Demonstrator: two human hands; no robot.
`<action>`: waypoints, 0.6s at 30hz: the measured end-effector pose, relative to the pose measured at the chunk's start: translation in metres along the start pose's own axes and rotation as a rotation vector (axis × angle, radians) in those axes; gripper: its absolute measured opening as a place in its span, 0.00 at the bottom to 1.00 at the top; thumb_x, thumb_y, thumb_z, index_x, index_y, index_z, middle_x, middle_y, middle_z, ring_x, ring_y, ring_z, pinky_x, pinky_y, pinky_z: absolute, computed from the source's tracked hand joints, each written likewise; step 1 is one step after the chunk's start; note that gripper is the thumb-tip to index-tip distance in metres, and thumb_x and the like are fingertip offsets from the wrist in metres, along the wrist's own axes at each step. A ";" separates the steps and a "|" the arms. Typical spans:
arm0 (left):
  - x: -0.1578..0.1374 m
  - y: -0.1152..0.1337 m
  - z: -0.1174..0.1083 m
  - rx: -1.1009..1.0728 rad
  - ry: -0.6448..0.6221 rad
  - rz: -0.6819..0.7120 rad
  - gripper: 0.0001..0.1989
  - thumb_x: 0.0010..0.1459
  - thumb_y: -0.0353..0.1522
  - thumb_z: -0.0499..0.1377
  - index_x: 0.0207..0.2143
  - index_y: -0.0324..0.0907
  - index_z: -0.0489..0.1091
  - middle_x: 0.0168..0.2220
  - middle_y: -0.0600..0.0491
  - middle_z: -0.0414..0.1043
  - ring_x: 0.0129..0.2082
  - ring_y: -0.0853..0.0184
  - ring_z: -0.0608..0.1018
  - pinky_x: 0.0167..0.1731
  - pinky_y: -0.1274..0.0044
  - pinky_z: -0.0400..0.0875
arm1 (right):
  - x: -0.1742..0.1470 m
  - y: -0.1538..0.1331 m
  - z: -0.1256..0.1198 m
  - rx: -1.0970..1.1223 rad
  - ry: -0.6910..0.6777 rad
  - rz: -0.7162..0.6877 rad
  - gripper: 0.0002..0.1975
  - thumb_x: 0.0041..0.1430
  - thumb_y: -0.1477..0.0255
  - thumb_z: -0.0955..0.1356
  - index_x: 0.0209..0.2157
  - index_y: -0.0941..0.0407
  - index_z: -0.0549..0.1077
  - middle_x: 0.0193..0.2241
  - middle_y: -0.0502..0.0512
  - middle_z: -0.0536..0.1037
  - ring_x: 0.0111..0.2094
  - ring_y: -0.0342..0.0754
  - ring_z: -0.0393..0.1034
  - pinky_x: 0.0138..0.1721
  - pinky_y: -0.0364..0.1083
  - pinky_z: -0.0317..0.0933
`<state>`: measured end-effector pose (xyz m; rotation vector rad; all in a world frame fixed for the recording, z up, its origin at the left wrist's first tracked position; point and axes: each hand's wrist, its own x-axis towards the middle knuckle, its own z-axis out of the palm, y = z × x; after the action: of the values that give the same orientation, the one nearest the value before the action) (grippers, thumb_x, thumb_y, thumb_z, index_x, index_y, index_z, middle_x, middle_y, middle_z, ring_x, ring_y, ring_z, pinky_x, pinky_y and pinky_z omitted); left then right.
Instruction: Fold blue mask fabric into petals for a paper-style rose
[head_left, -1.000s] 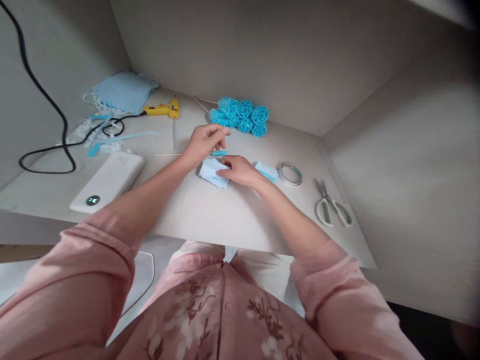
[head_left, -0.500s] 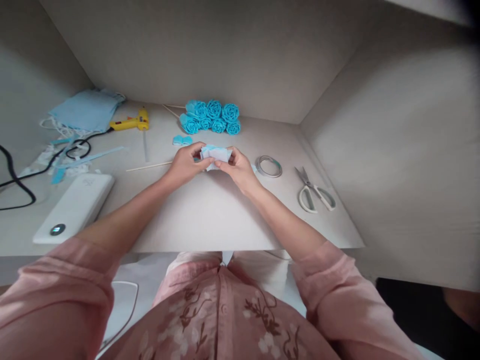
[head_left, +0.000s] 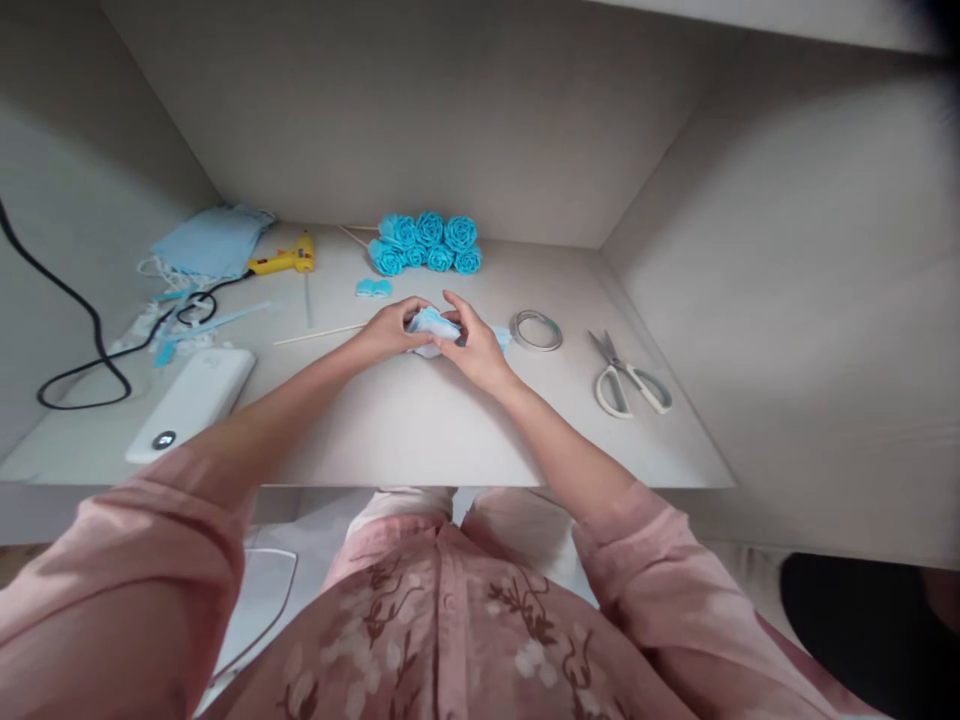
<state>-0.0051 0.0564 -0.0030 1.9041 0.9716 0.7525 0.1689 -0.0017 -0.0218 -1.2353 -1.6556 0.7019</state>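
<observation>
Between my two hands, above the middle of the desk, is a bunched blue-and-white piece of face-mask fabric (head_left: 435,325). My left hand (head_left: 396,328) is closed on its left side, thumb in front and fingers behind. On the other side my right hand (head_left: 474,342) grips it with the thumb low, while the index finger is lifted. Another light blue fabric piece (head_left: 502,338) lies just right of my right hand. A thin wooden stick (head_left: 319,335) runs out from behind my left hand. Small bright blue cut pieces (head_left: 373,288) lie beyond the hands.
Blue flowers on sticks (head_left: 429,243) rest near the back wall. A yellow glue gun (head_left: 283,260), a stack of masks (head_left: 214,240) and a white power bank (head_left: 191,405) are at left, with a black cable (head_left: 97,330). A wire coil (head_left: 537,330) and scissors (head_left: 626,375) lie at right.
The fabric was held flat and upright between both hands; now it is curved and bunched. My right index finger has lifted. The view has shifted slightly, revealing more of the fabric piece at right.
</observation>
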 end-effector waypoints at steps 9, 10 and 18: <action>-0.012 0.000 0.008 -0.175 0.268 0.077 0.11 0.44 0.37 0.63 0.28 0.41 0.66 0.24 0.59 0.62 0.26 0.71 0.64 0.28 0.78 0.59 | 0.000 -0.005 -0.006 0.004 0.092 -0.094 0.34 0.57 0.68 0.68 0.65 0.50 0.59 0.47 0.55 0.77 0.46 0.50 0.72 0.56 0.53 0.65; -0.012 -0.001 0.007 -0.194 0.281 0.083 0.12 0.44 0.38 0.64 0.29 0.41 0.67 0.25 0.59 0.63 0.26 0.71 0.64 0.29 0.78 0.59 | 0.001 -0.006 -0.008 0.022 0.115 -0.106 0.34 0.58 0.67 0.67 0.65 0.49 0.58 0.46 0.55 0.77 0.46 0.49 0.72 0.57 0.52 0.65; -0.007 -0.029 0.011 -0.186 0.286 -0.020 0.15 0.44 0.39 0.65 0.32 0.40 0.69 0.28 0.55 0.69 0.29 0.69 0.69 0.31 0.77 0.63 | -0.002 -0.002 -0.013 -0.041 0.142 -0.148 0.30 0.61 0.65 0.65 0.64 0.51 0.60 0.40 0.53 0.78 0.42 0.47 0.72 0.54 0.50 0.66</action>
<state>-0.0100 0.0556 -0.0344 1.6518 1.0521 1.0858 0.1801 -0.0048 -0.0156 -1.1512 -1.6309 0.4809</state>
